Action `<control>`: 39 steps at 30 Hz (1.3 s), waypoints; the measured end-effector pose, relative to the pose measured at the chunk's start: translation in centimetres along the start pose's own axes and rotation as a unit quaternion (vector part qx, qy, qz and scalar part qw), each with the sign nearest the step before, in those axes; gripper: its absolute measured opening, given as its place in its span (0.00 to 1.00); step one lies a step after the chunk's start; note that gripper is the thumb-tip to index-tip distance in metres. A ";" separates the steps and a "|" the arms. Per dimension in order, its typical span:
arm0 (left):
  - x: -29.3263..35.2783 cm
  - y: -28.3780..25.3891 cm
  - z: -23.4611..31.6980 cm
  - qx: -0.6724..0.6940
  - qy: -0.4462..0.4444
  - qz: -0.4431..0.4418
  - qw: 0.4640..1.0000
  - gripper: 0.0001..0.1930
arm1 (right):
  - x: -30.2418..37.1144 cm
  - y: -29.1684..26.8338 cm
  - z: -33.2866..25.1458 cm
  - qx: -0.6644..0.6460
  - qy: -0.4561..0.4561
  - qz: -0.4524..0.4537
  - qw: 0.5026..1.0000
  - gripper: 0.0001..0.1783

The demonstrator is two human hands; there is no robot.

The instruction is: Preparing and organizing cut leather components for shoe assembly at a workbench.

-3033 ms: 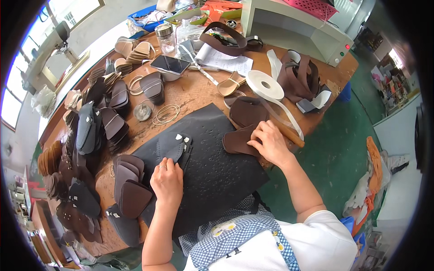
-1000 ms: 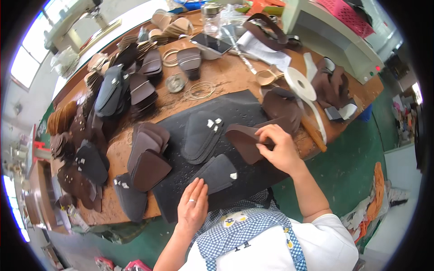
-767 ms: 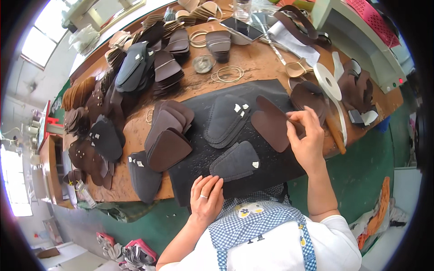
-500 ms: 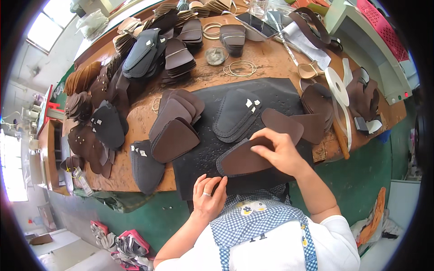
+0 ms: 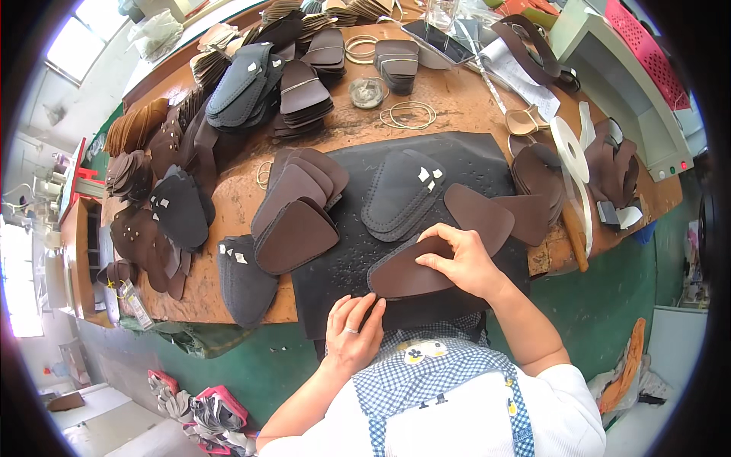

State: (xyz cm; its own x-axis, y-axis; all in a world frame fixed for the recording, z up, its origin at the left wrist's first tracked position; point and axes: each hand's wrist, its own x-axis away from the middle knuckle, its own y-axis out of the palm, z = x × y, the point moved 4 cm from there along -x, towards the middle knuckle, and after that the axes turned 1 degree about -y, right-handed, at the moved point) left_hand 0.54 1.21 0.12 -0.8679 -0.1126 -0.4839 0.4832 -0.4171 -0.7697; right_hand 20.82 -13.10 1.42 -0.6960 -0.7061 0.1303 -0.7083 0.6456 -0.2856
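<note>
Shifted leftward, a brown piece (image 5: 403,276) is mostly covering a dark piece (image 5: 397,248), right hand (image 5: 467,263) pinching, left hand (image 5: 353,333) touching, grip unclear.

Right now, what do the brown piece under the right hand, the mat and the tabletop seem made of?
Brown piece: perhaps leather or imitation; smooth, low-sheen face. Mat: probably rubber; dull black, pitted. Tabletop: likely wood; brown, scuffed surface.

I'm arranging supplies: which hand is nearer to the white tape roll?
Right. The right hand, touching a brown piece, is left of the white tape roll and closer to the body; the left hand is farther left, by that piece's left end.
</note>
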 end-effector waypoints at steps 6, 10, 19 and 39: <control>-0.5 0.0 0.2 -0.020 -0.001 -0.078 0.997 0.22 | 0.7 -0.5 -0.4 0.020 -0.024 0.016 0.999 0.14; -0.6 0.0 0.1 -0.022 0.003 -0.075 0.997 0.22 | 1.4 -2.3 -0.4 0.006 0.050 0.068 0.996 0.13; -7.3 1.3 2.8 0.054 -0.005 -0.172 0.984 0.43 | 1.3 -2.1 -0.9 0.181 -0.048 0.080 0.979 0.12; -15.6 0.6 -1.3 -0.070 -0.002 0.002 0.998 0.23 | 3.4 -9.4 0.7 0.393 -0.035 0.251 0.884 0.19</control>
State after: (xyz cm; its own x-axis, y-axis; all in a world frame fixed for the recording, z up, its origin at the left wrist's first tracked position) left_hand 14.50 3.90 6.67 -0.8660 -0.1182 -0.4858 0.4982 -0.2874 -0.8181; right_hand 25.14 -21.78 3.92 -0.8714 -0.4213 -0.2513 0.0077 0.5004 -0.8658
